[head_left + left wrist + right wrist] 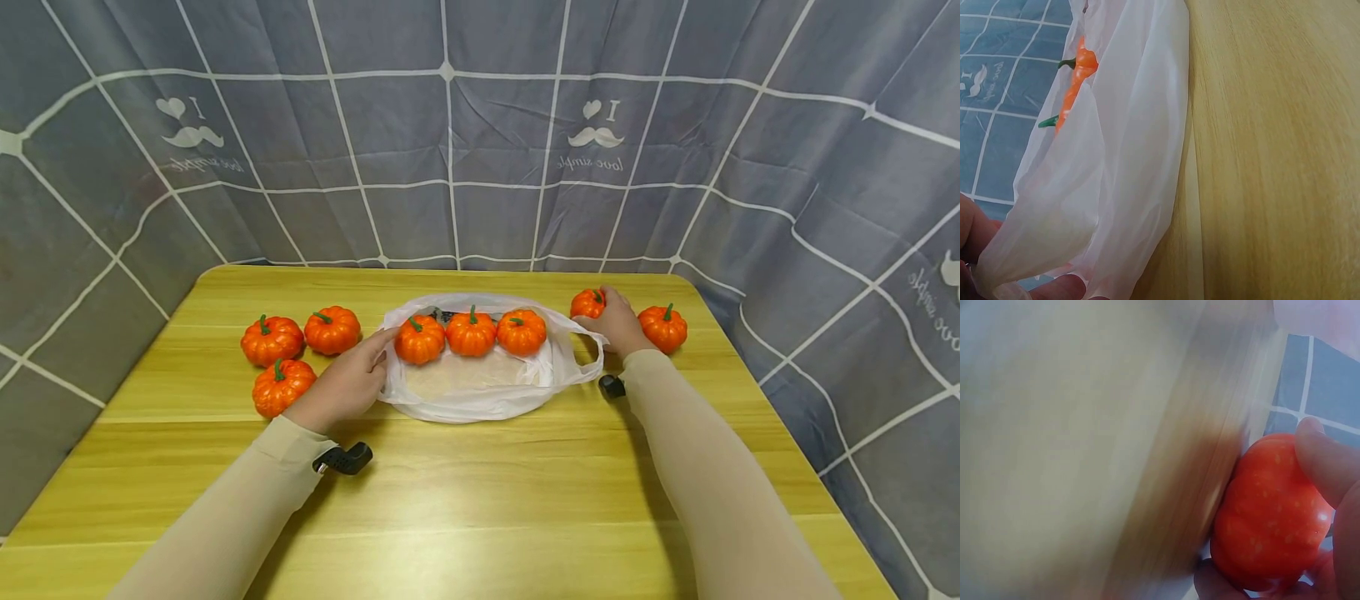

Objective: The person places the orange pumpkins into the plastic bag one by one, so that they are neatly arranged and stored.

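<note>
A white plastic bag [480,406] lies opened wide on the table, with three orange pumpkins [471,334] in a row inside its far part. The left hand [347,385] pinches the bag's left edge; in the left wrist view its fingers [1060,289] grip the thin plastic [1141,137]. To the right of the bag, the right hand [621,323] holds another small pumpkin [587,303]. Thumb and fingers curl round that pumpkin [1269,515] in the right wrist view. One bag handle [592,364] loops out beside the right wrist.
Three pumpkins [272,340] sit on the left of the table [465,517], around the left hand. Another pumpkin [663,328] stands just right of the right hand. A grey curtain with white lines [495,133] hangs behind the table and along both sides.
</note>
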### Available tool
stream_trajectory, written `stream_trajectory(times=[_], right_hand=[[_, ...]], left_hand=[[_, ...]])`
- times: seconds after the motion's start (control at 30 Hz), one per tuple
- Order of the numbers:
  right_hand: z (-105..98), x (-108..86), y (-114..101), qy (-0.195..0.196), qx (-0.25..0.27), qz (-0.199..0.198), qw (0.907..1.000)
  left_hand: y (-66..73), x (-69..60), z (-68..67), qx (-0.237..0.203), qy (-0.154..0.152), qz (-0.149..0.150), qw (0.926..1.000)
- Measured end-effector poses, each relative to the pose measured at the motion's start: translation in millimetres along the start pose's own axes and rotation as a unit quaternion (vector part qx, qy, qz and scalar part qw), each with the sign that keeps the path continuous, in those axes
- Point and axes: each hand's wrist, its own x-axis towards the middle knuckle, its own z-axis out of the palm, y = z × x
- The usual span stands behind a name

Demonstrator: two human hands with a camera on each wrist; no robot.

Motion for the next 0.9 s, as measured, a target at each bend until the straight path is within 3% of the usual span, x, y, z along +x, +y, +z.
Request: stream_trajectory(times=[0.9], right_hand=[[0.1,1.4,-0.2,0.005,-0.008,-0.006,0.9999]], left_hand=[[0.2,0.9,0.1,-0.006,0.001,0.002,1.0000]])
